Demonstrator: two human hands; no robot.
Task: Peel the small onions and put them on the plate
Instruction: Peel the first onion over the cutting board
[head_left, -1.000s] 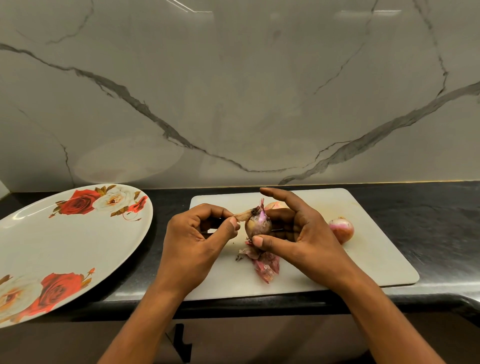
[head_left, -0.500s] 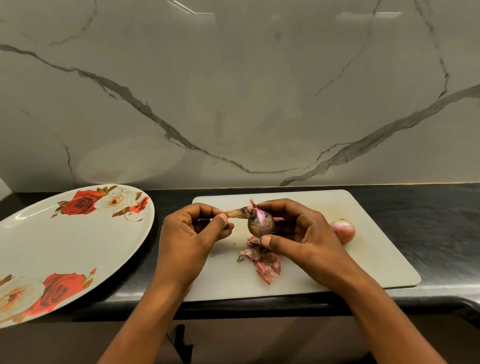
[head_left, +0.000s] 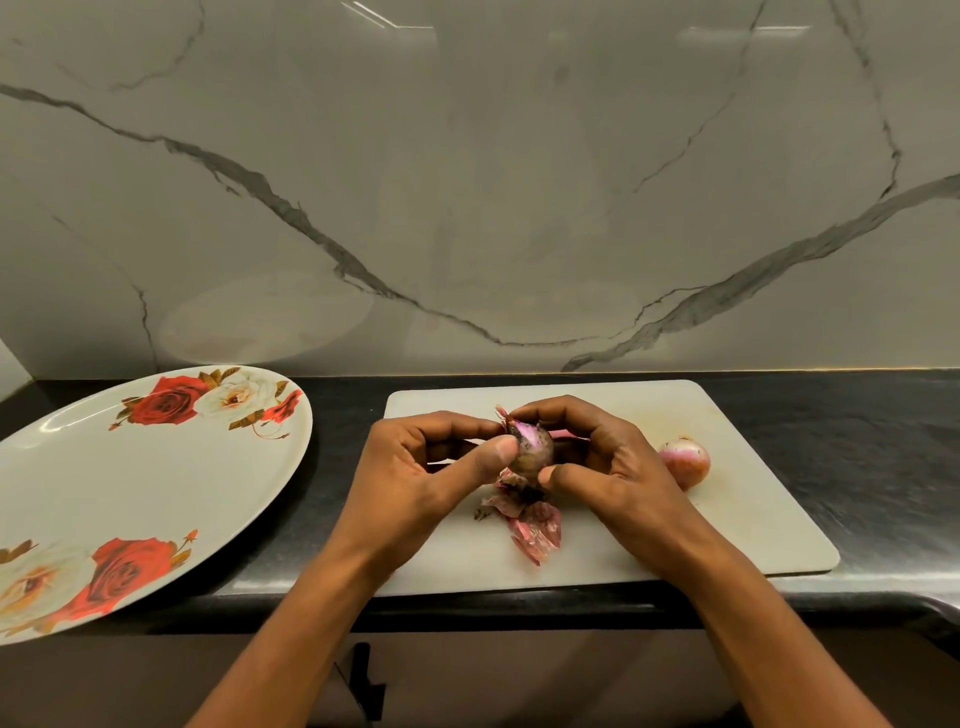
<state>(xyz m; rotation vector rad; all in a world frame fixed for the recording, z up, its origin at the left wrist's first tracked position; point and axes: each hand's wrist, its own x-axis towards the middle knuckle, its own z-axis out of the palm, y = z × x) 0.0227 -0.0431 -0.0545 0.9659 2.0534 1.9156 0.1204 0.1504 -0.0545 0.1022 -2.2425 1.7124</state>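
We observe both hands curled round one small onion (head_left: 531, 448) above the cutting board (head_left: 727, 525): left hand (head_left: 415, 467) pinching its side, right hand (head_left: 608, 467) gripping top and base.

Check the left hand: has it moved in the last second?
Yes. The left hand moved right across the cutting board, back onto the onion.
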